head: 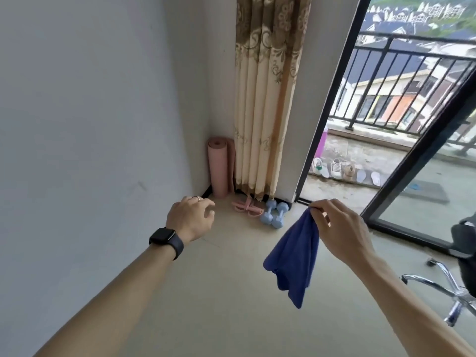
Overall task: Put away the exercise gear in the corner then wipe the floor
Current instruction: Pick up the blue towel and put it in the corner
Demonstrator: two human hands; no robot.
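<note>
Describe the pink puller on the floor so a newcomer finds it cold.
Find the patterned curtain hanging in the corner, left of the balcony door. At its hem the puller lies on the floor, between the rolled mat and two dumbbells. It is pink like the mat but flat and looped; the mat stands upright, the dumbbells are blue.

Chair (461, 292): cut off by right edge.
Mat (219, 168): right side tucked behind curtain (262, 99).
Puller (247, 208): far end partly under curtain hem.
Shoes (337, 168): too small for detail.
</note>
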